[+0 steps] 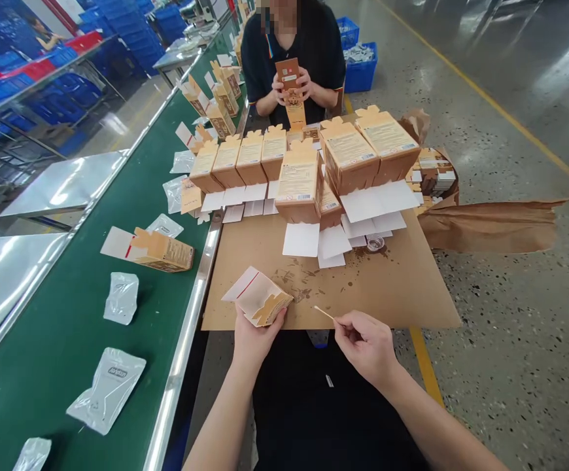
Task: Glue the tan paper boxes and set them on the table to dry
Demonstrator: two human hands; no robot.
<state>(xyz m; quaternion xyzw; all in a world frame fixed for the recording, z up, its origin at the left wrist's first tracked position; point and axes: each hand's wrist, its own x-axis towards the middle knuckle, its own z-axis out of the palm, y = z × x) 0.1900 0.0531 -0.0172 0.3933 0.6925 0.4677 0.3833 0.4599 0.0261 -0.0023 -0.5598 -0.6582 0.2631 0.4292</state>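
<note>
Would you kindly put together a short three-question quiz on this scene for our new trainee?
1. Multiple choice: what does the person's right hand hold?
A) a roll of tape
B) a thin stick
C) a pair of scissors

2. True or false: the thin stick is touching the carton in the person's left hand.

3. Fill in the blank: several silvery pouches lie on the ____ belt.

Key:
1. B
2. False; a gap shows between them.
3. green
</note>
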